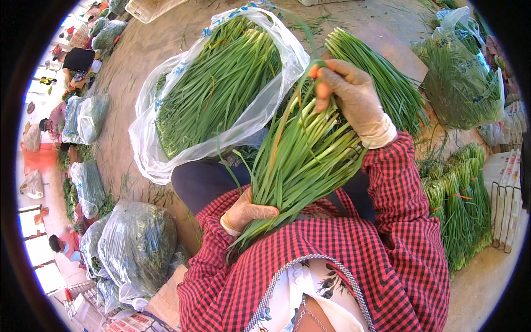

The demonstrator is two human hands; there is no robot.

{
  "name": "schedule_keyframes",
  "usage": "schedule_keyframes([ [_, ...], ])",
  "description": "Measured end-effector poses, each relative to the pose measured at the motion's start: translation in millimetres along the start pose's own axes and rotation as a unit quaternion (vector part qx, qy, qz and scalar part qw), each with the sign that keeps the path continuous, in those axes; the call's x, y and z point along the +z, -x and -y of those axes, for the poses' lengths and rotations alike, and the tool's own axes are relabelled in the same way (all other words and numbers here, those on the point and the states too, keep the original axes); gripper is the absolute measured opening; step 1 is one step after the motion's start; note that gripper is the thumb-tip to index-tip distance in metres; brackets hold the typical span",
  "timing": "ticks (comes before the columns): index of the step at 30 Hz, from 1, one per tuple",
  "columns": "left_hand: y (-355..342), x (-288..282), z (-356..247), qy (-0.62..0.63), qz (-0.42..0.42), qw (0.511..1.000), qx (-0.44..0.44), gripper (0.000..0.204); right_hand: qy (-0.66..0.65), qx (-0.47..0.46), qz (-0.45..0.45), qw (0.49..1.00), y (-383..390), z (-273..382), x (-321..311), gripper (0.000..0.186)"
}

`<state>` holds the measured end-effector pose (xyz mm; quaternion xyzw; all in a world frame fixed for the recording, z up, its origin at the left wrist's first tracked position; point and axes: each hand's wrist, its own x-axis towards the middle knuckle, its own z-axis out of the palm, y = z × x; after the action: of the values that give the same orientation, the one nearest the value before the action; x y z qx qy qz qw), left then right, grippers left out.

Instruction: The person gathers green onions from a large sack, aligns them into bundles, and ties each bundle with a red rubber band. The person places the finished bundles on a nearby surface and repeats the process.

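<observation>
while both hands grip it | chive bunch (pixel 301 160) spans left hand (pixel 246 213) to right hand (pixel 348 94)

Ahead of my knees lies an open clear plastic bag (pixel 166 119) with blue print, stuffed with green stalks. Another printed clear bag (pixel 470 83) sits far right — more knotted full ones (pixel 135 249) at my left
</observation>
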<state>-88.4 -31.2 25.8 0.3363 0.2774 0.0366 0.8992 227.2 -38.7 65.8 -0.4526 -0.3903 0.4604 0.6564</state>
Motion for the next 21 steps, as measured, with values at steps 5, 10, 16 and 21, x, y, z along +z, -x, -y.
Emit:
schedule_keyframes([
  [5, 10.8, -3.9, -0.6, -0.018, -0.055, 0.997, 0.047, 0.069, -0.064, -0.036, -0.118, 0.99, 5.4, -3.7, -69.7, 0.029],
  [10, 23.1, -10.6, -10.0, -0.034, -0.184, 0.976, 0.116, 0.065, 0.267, 0.017, -0.217, 0.939, 21.9, -37.6, -141.4, 0.03],
  [16, 18.7, -4.0, -17.2, -0.062, -0.209, 0.965, 0.149, 0.055, 0.301, -0.01, -0.048, 0.952, 39.6, -51.5, -71.4, 0.056],
  [21, 18.3, 8.8, -16.7, -0.071, -0.202, 0.969, 0.127, 0.063, 0.459, -0.186, 0.02, 0.869, 31.1, -27.7, 14.4, 0.023],
])
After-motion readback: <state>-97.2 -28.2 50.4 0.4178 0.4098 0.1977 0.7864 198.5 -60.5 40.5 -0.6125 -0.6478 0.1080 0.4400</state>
